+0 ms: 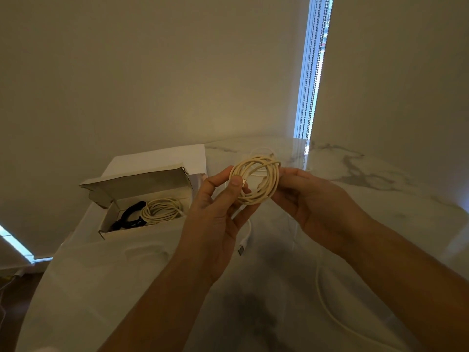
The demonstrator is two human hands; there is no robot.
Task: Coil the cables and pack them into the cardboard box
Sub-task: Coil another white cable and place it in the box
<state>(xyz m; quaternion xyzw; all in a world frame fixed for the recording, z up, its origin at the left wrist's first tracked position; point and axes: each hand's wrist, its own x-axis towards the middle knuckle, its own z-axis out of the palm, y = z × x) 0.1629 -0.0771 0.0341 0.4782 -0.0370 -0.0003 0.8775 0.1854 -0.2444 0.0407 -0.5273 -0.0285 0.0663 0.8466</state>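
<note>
A cream cable coil is held up above the marble table between both hands. My left hand pinches its left side, thumb pressed on the connector end. My right hand grips the coil's right side. The open cardboard box stands at the left on the table, lid flap up. Inside it lie a coiled cream cable and a coiled black cable. A loose white cable trails across the table below my hands, and a white USB plug lies under my left hand.
The white marble table runs to the wall behind and curves off at the left. A white sheet lies behind the box. Bead chains of a blind hang at the window strip, back right.
</note>
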